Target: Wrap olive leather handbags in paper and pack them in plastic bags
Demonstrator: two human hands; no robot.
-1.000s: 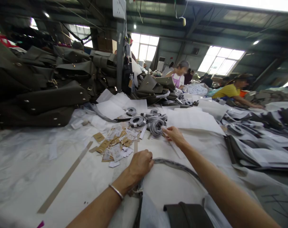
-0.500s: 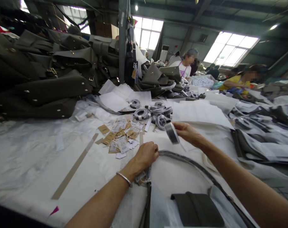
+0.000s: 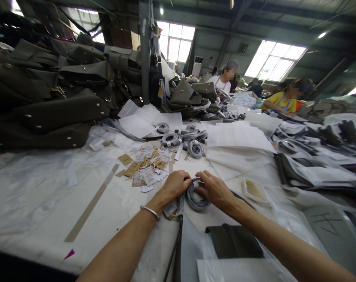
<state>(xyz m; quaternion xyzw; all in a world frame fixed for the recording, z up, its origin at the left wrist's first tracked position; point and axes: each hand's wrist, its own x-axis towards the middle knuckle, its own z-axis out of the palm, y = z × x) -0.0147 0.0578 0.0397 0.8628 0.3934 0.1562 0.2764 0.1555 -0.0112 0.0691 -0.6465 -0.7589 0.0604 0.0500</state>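
Observation:
A grey strap (image 3: 192, 205), coiled into a ring with plastic over it and a small white band near its top, is between my two hands. My left hand (image 3: 178, 184) pinches at the coil's upper left edge. Around the right side my right hand (image 3: 214, 190) curls its fingers, the tips reaching the top and inside. Another dark strap (image 3: 242, 199) shows partly behind my right forearm. Below the hands lies a dark folded leather piece (image 3: 235, 241) on white sheeting. Under my left wrist are a few tags (image 3: 170, 211).
Brown and white tags (image 3: 148, 164) lie in a pile ahead, with several coiled straps (image 3: 195, 149) beyond. Dark bags (image 3: 57, 109) are heaped at the left. White sheets (image 3: 239, 137) and a small clear tray (image 3: 254, 190) are to the right. Two people work farther back.
My right hand has brought the grey coil down and left, next to my left hand. The long strap that arched from my left hand is now mostly hidden. The view has shifted slightly right.

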